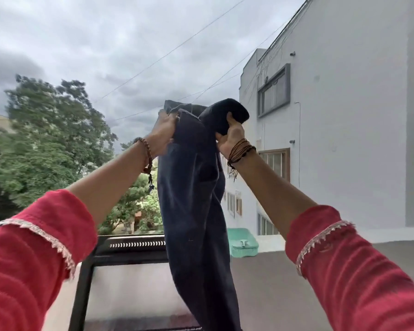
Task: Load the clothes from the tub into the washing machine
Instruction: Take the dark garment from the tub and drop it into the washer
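Observation:
A dark navy pair of trousers (194, 199) hangs long and limp in the middle of the head view, held up high against the sky. My left hand (164, 132) grips its upper left edge. My right hand (230, 136) grips a bunched fold at the upper right. Both arms reach up in red sleeves with white lace trim. Below the garment stands the raised washing machine lid (86, 283), black-framed with a clear panel. The tub is out of sight.
A mint green plastic tub or lid (243, 244) lies on the grey terrace floor behind the garment. A white building (344, 115) with windows rises on the right. Trees fill the left, and wires cross the cloudy sky.

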`<action>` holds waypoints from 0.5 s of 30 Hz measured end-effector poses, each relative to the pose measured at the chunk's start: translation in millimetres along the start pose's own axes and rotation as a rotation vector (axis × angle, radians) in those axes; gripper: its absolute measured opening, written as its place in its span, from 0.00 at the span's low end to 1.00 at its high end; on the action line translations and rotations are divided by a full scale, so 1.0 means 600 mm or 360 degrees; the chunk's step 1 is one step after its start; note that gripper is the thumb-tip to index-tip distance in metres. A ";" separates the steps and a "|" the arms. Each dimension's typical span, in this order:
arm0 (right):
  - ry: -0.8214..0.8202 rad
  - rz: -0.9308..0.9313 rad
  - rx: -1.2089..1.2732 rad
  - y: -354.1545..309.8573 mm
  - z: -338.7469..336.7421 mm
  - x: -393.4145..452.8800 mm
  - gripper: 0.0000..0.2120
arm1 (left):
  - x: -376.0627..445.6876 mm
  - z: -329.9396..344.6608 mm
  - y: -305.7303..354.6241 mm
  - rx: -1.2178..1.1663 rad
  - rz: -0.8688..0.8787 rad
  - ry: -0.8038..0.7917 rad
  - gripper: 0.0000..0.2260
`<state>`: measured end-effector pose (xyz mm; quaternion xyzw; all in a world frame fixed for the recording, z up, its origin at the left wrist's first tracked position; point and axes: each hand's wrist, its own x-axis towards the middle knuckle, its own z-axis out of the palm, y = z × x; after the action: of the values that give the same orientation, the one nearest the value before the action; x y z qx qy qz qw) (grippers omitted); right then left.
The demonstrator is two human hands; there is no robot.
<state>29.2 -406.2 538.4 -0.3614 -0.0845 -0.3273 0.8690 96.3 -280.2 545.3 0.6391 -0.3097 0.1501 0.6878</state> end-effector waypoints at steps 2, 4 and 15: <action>-0.0021 -0.0017 0.0046 0.016 0.045 0.005 0.12 | 0.016 -0.034 0.011 -0.0073 0.0007 0.0080 0.08; -0.0061 -0.0009 0.0080 0.030 0.091 0.005 0.09 | 0.029 -0.068 0.022 -0.0205 -0.0056 0.0109 0.05; -0.0227 -0.0202 0.0179 0.054 0.296 0.005 0.20 | 0.115 -0.218 0.132 -0.0462 0.0078 0.0262 0.13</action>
<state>67.7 -269.5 649.8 -0.3284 -0.1872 -0.3499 0.8571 132.1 -155.0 651.4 0.5107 -0.2863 0.1723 0.7921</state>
